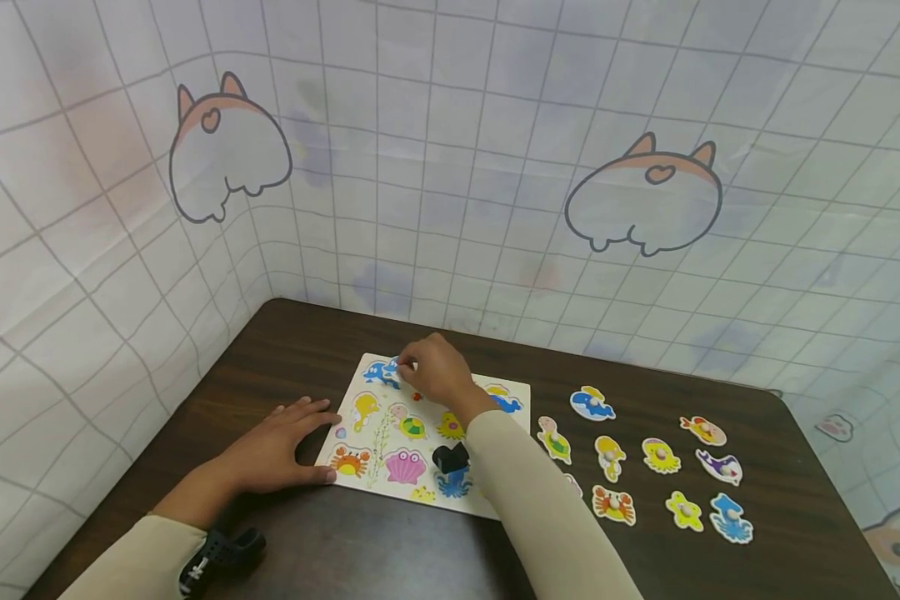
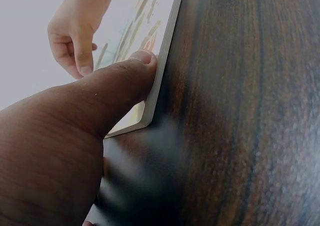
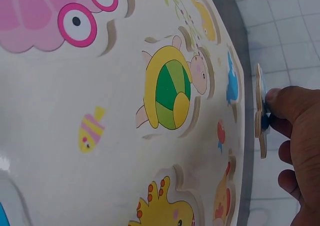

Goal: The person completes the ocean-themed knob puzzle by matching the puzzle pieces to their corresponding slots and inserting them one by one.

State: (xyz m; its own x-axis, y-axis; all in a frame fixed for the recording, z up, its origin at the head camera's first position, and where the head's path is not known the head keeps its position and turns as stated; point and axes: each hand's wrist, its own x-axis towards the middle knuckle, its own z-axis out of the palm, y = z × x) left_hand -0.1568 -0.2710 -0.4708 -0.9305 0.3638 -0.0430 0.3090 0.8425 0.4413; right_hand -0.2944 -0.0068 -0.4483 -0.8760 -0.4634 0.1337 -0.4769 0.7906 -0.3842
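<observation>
Now your right hand (image 1: 437,367) pinches the blue piece (image 3: 259,103) over the board's (image 1: 356,387) far left corner; best lower it level, your spread left hand (image 1: 288,446) bracing the left edge.

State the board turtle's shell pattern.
Shell: green and yellow segments, yellow edge; best in the right wrist view.

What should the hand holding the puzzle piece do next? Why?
Probably lower the piece onto the blue dolphin picture: the right hand pinches it near that picture, not yet in place, and the left hand touches the board, likely steadying it.
</observation>
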